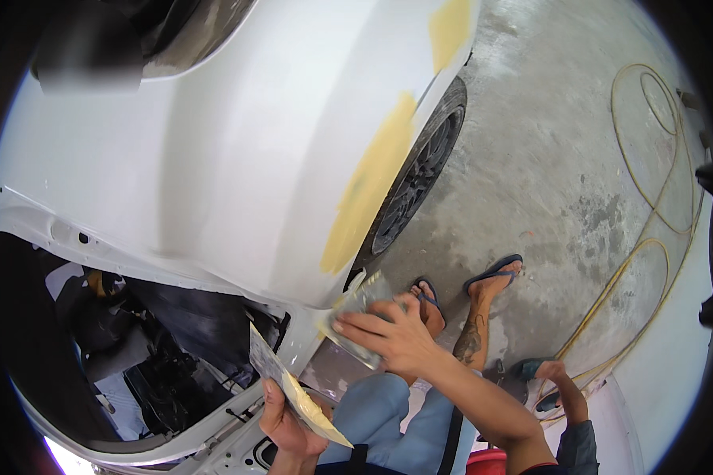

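My left hand (287, 427) grips a thin flat mixing board (269, 360), held tilted, with a heap of pale yellow body filler (309, 408) along its face. In my right hand (400, 332) is a flat, greyish filler spreader (356, 344), fingers laid over it and its outline smeared by motion. The spreader is close to the lower corner of the white car panel (238, 174); whether it touches cannot be made out. A long yellow filler patch (372, 182) runs along the panel above the wheel, and a second filler patch (449, 36) lies farther off.
Beside the panel is the car's wheel (424, 170). An open door gap (150, 356) shows the dark interior at lower left. A yellow hose (610, 305) loops over the concrete floor (547, 150) on the right. Another person's bare limb (572, 396) shows at lower right, near a red object (486, 461).
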`<action>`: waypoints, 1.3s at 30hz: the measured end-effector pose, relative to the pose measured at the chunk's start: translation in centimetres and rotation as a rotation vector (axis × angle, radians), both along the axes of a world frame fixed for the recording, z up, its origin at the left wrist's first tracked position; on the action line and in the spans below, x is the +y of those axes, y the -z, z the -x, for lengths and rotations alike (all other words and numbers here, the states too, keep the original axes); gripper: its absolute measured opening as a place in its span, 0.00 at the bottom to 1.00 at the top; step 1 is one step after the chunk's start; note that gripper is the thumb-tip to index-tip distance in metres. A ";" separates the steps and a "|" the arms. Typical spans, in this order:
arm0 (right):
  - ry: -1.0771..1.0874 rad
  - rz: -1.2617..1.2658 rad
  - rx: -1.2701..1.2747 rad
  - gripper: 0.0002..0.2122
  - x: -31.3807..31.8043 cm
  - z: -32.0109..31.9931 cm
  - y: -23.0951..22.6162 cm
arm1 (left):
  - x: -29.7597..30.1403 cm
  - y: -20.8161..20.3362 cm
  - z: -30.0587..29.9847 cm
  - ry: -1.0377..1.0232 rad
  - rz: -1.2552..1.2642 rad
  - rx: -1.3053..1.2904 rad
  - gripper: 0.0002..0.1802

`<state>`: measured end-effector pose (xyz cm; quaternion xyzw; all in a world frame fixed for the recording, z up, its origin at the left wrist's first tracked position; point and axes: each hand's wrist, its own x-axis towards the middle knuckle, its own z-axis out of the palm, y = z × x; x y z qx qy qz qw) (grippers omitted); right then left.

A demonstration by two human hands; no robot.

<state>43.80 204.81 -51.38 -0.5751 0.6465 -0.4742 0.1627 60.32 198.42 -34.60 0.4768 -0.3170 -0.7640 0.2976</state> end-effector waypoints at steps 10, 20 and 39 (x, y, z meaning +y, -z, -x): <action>-0.240 0.100 -0.477 0.33 7.1 7.4 -4.2 | 1.1 1.1 5.4 -0.246 -0.004 -0.257 0.25; 0.513 0.240 -0.284 0.38 -7.4 19.5 0.6 | 1.7 -0.4 3.2 -0.437 -0.216 -0.118 0.26; 0.253 -0.044 -0.056 0.25 9.4 13.5 -6.1 | 1.3 4.0 7.9 -0.061 0.524 -0.167 0.27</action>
